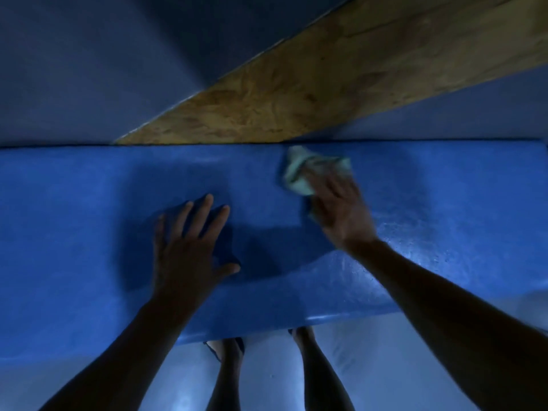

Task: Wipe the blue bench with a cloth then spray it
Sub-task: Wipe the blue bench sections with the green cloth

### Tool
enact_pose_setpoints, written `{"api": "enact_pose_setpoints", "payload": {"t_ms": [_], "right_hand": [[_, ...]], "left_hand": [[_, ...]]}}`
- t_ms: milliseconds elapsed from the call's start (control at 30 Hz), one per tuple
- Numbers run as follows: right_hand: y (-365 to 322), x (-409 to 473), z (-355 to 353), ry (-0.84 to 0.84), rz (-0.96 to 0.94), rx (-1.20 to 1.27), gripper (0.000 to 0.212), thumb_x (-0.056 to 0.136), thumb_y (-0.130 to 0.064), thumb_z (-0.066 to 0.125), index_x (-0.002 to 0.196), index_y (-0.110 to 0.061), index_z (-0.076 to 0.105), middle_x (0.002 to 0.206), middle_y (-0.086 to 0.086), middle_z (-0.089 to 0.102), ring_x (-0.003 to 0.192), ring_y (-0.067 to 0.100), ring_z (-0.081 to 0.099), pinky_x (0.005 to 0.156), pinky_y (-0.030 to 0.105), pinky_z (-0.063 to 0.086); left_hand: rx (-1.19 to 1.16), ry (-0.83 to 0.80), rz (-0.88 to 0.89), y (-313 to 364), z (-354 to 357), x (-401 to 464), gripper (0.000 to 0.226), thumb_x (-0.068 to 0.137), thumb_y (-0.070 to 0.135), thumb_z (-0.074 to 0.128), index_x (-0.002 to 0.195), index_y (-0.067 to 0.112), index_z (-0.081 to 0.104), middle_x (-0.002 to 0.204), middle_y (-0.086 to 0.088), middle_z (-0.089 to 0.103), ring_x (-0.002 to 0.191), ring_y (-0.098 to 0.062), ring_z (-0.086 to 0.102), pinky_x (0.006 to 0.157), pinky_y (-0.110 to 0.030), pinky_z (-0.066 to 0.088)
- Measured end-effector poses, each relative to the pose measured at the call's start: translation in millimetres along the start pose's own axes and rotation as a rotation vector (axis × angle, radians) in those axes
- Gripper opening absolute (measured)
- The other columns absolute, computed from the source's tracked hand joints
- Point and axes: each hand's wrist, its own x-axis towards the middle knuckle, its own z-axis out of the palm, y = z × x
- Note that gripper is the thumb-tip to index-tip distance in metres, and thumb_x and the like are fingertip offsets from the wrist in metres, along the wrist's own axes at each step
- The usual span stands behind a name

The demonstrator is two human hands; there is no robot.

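Pale cloth (308, 170) (blurred), seemingly gripped.

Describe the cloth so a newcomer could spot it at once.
Start from the long blue bench across the middle. Toward its far edge, right of centre, below the slanting wooden board, the right hand presses a crumpled cloth. It is the only pale, greenish-white thing on the blue surface.

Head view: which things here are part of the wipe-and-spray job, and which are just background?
In the job: glossy blue bench; crumpled pale green cloth under right hand; left hand flat on bench.
Background: slanted chipboard wooden panel; pale floor. No spray bottle visible.
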Motion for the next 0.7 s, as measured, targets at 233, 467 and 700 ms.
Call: {"api": "enact_pose_setpoints", "payload": {"t_ms": [233, 467, 700], "right_hand": [[-16.8, 0.8, 8.9, 0.277, 0.854, 0.000, 0.065, 0.099, -0.036, 0.024, 0.161, -0.018, 0.027, 0.168, 0.012, 0.023, 0.155, 0.034, 0.022, 0.124, 0.058, 0.016], [-101.7, -38.7, 25.9, -0.132, -0.123, -0.018, 0.063, 0.099, -0.032, 0.040, 0.160, -0.025, 0.027, 0.169, 0.007, 0.021, 0.158, 0.027, 0.015, 0.126, 0.054, 0.016], [3.3, -39.3, 0.8, 0.155, 0.677, 0.050, 0.063, 0.100, -0.029, 0.032, 0.162, -0.016, 0.023, 0.169, 0.010, 0.021, 0.156, 0.030, 0.017, 0.123, 0.060, 0.018]], "left_hand": [[-0.060, 0.058, 0.017, -0.1, 7.8, -1.0, 0.106, 0.059, 0.066, 0.081, 0.150, 0.029, 0.039, 0.163, 0.002, 0.027, 0.147, -0.028, 0.027, 0.116, -0.063, 0.017], [-0.065, 0.056, 0.049, -5.8, 7.3, -1.3, 0.096, 0.070, 0.076, 0.064, 0.149, 0.028, 0.040, 0.164, 0.002, 0.022, 0.148, -0.029, 0.025, 0.117, -0.061, 0.014], [-0.093, 0.004, 0.041, -4.3, 0.0, -1.5, 0.102, 0.066, 0.064, 0.077, 0.152, 0.028, 0.035, 0.164, 0.001, 0.022, 0.148, -0.031, 0.023, 0.117, -0.061, 0.011]]}}
